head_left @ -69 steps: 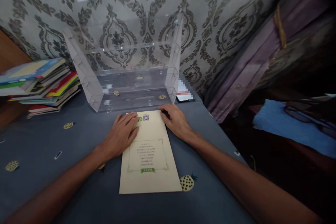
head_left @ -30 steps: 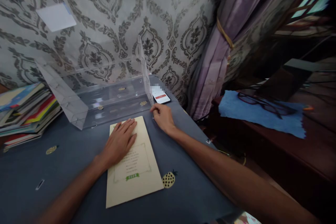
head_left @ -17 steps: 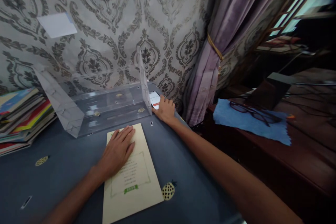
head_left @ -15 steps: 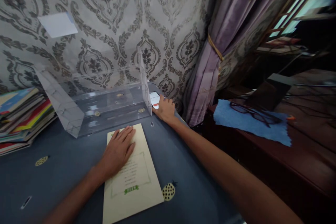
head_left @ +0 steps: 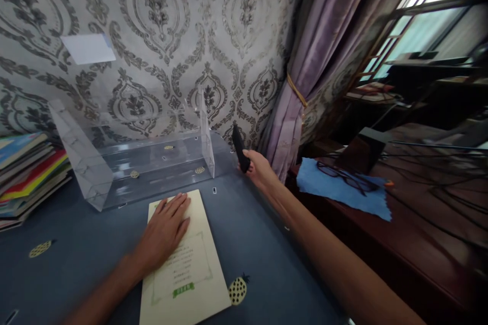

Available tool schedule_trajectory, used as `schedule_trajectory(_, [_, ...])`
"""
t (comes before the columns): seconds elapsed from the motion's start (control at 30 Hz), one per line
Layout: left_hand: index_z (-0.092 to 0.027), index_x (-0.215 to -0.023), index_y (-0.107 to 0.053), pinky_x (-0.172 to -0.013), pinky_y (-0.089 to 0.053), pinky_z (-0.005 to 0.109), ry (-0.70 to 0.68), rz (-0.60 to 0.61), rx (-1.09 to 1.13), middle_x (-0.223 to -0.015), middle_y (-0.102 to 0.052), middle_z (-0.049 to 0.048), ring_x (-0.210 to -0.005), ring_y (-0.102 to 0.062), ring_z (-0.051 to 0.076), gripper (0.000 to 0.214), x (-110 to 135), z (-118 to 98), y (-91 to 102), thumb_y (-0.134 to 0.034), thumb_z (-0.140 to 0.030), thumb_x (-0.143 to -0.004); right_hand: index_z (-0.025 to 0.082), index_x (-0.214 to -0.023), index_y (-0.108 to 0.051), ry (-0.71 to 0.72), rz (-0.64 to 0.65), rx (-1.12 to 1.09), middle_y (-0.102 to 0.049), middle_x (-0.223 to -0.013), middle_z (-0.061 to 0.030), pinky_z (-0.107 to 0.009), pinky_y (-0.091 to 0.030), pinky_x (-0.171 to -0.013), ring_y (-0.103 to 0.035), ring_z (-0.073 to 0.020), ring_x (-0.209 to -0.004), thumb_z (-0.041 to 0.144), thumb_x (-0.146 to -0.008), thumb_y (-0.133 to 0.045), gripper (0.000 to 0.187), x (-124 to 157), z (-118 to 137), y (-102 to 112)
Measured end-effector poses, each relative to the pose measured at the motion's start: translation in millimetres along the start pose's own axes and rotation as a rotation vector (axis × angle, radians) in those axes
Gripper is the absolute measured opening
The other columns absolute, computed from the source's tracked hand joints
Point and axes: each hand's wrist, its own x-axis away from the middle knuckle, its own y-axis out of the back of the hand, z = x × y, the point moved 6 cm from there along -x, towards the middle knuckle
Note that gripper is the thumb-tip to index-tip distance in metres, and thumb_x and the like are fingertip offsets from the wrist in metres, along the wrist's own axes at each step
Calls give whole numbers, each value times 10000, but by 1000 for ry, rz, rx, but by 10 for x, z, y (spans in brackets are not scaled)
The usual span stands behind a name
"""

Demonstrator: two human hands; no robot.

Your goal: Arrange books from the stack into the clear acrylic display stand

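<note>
"What does the right hand [head_left: 260, 168] have?"

"Its grip is closed around the lower end of a dark phone [head_left: 240, 147]; the phone is tilted, top end away from the person, near the far right part of the worktop [head_left: 263, 259]; it seems lifted off the surface, though we see it nearly edge-on, so that is hard to judge."

"And the left hand [head_left: 168, 226]?"

"Its grip is released; it lies palm down across the upper left of a cream booklet [head_left: 198, 271], which rests flat on the worktop, its framed print and green label [head_left: 183, 290] facing up."

"What stands about them?"

"A transparent rack [head_left: 86, 165] is just beyond the booklet, left of the phone; a stack of books [head_left: 30, 183] sits left of the rack; off to the right, glasses [head_left: 345, 177] lie on a blue cloth [head_left: 331, 194], near a tied purple curtain [head_left: 295, 122]."
</note>
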Motion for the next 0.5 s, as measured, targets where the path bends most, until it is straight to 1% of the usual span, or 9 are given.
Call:
schedule_trajectory(0.07, [-244,-1507,-403,-1175,-361,476,-10,-7,7,-1487,-532,69,-1408,-452,230,476,4,4,-5,-314,-353,-1052,209,-1275,-453,49,16,-70,-669,-841,-12,-347,-580,-687,-680,-206,-751,427,-680,-714,685,267,5,98])
schedule_trajectory(0.1, [-246,-1506,-405,-1169,-370,481,-16,-10,7,-1485,-534,68,-1401,-462,233,476,6,7,-7,-314,-357,-1052,203,-1341,-397,87,26,-41,-676,-872,-23,-368,-585,-719,-692,-218,-791,437,-680,-719,772,407,14,135])
schedule_trajectory(0.17, [-256,-1506,-405,-1154,-392,488,-32,-21,5,-1482,-538,61,-1386,-482,238,476,11,14,-10,-315,-362,-1051,201,-1398,-349,208,14,85,-687,-964,-56,-406,-588,-783,-702,-236,-863,458,-671,-736,863,688,64,194])
schedule_trajectory(0.27, [-280,-1519,-386,-1141,-412,478,-48,-47,-6,-1482,-540,47,-1374,-498,240,482,22,31,-19,-338,-359,-1046,204,-1436,-330,478,-78,243,-673,-1107,-107,-452,-562,-917,-683,-261,-1023,387,-656,-773,915,1095,192,233])
schedule_trajectory(0.37, [-284,-1520,-387,-1136,-419,464,-56,-62,-23,-1481,-541,47,-1366,-507,239,485,29,43,-32,-361,-352,-1041,218,-1447,-354,696,-258,425,-612,-1263,-139,-503,-508,-1019,-617,-293,-1175,296,-670,-772,886,1421,288,240])
schedule_trajectory(0.43, [-278,-1516,-395,-1135,-422,461,-56,-57,-32,-1488,-533,49,-1370,-502,238,482,30,44,-36,-366,-351,-1041,219,-1448,-371,804,-373,536,-581,-1317,-148,-520,-502,-1026,-586,-317,-1216,283,-689,-768,859,1569,330,240])
schedule_trajectory(0.5, [-274,-1515,-398,-1137,-420,459,-47,-40,-36,-1500,-519,50,-1380,-491,237,481,26,42,-36,-364,-355,-1042,211,-1450,-383,889,-441,625,-574,-1320,-150,-515,-523,-996,-582,-327,-1213,294,-713,-765,834,1657,359,236])
